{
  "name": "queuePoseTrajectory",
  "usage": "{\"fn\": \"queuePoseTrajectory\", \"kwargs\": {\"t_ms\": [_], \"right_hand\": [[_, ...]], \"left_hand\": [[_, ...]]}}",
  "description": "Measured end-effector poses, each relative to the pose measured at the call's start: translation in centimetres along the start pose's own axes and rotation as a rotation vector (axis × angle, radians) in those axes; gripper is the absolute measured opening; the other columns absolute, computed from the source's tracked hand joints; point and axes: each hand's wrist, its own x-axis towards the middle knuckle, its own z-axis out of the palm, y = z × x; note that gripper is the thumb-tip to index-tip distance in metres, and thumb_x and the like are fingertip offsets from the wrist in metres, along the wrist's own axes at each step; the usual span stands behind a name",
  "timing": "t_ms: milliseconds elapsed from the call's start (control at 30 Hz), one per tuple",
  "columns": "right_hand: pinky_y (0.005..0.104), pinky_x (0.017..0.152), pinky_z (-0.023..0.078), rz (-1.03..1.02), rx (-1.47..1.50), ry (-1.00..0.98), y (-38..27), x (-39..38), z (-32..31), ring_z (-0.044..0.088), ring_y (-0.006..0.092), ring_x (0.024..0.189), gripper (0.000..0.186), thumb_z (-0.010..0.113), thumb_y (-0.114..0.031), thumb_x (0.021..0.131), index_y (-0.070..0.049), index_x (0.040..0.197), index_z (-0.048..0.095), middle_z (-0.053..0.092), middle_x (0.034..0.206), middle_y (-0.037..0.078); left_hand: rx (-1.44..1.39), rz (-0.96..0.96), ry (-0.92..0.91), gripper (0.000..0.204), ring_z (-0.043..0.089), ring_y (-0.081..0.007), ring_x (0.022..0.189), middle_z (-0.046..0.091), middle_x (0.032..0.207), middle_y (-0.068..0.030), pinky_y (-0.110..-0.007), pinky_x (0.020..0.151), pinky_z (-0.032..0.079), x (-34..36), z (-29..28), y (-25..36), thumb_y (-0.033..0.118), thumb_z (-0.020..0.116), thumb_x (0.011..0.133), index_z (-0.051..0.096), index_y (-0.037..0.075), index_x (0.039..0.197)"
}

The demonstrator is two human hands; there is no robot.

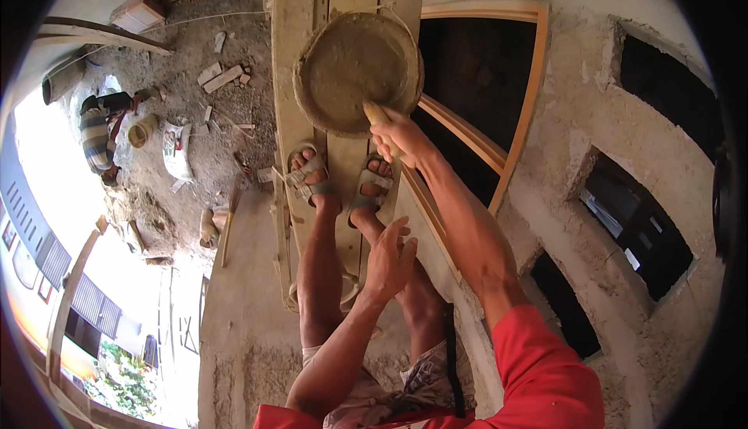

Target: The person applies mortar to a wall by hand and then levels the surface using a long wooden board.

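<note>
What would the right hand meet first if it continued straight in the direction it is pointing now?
Probably the grey mortar in the round pan on the wooden planks. The right hand grips a wooden handle whose far end already reaches into it; depth is unclear.

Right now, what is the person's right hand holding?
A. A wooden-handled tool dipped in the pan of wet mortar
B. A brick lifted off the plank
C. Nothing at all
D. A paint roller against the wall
A: the right hand is closed on a pale wooden handle whose end sits in the round mortar pan on the plank; the left hand is open and empty.
</note>
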Motion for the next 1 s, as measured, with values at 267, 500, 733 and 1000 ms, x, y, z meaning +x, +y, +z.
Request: {"fn": "queuePoseTrajectory", "kwargs": {"t_ms": [267, 500, 733, 1000], "right_hand": [[0.0236, 0.039, 0.04, -0.085, -0.362, 0.03, -1.2, -5.0, -1.1, 0.05, 0.0085, 0.049, 0.058, 0.058, -0.009, 0.079, 0.0, 0.134, 0.043, 0.051, 0.068, 0.003], [0.0466, 0.06, 0.05, -0.372, -1.451, 0.194, -5.0, -7.9, -1.0, 0.063, 0.0354, 0.064, 0.061, 0.057, -0.01, 0.076, -0.009, 0.136, 0.045, 0.061, 0.075, 0.025], [0.0481, 0.065, 0.052, -0.225, -1.863, 0.21, -4.0, -2.3, 1.2, 0.065, 0.0389, 0.072, 0.055, 0.051, -0.004, 0.08, -0.003, 0.134, 0.042, 0.064, 0.074, 0.023], [0.0455, 0.067, 0.053, -0.192, -2.011, 0.132, -5.1, -3.6, 2.6, 0.067, 0.035, 0.076, 0.031, 0.055, -0.004, 0.078, 0.0, 0.11, 0.056, 0.065, 0.074, 0.02]], "left_hand": [[-0.046, -0.023, 0.051, 0.043, 0.06, -0.0352, 0.092, 0.062, 0.106, -0.0198, -0.041, 0.081, 0.047, -0.2, -0.7, 0.1, 0.014, 0.057, 0.084, 0.049, 0.004, 0.126], [-0.059, -0.032, 0.072, 0.043, 0.06, -0.0387, 0.099, 0.062, 0.105, -0.0203, -0.044, 0.083, 0.046, -0.2, -1.2, 0.4, 0.013, 0.057, 0.084, 0.048, 0.005, 0.126], [-0.076, -0.013, 0.063, 0.044, 0.059, -0.0394, 0.099, 0.062, 0.104, -0.0219, -0.044, 0.084, 0.046, 0.0, -1.0, 1.1, 0.012, 0.057, 0.083, 0.048, 0.004, 0.126], [-0.085, 0.039, 0.075, 0.04, 0.059, -0.0396, 0.098, 0.061, 0.104, -0.0192, -0.043, 0.083, 0.047, 0.3, -1.0, 1.5, 0.011, 0.057, 0.082, 0.049, 0.002, 0.121]]}}
